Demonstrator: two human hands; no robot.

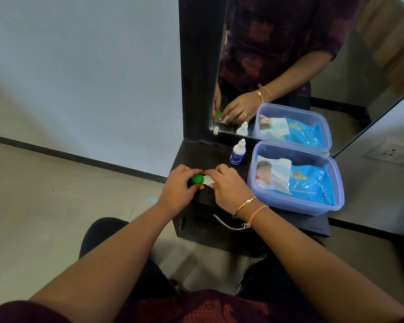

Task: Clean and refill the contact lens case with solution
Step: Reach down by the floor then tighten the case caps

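A contact lens case point(200, 179) with a green cap and a white half rests at the front of a small black dresser top point(210, 157). My left hand point(179, 190) curls around the green cap. My right hand point(229, 186) grips the white side, and its fingers hide most of that half. A small white dropper bottle of solution point(238, 152) with a blue label stands upright behind my right hand, with its cap on.
A clear bluish plastic box point(296, 206) with a blue pack of baby wipes point(310, 185) fills the right of the top. A black-framed mirror point(289, 66) rises behind and shows my hands. A metal drawer handle point(224, 223) sits below the front edge.
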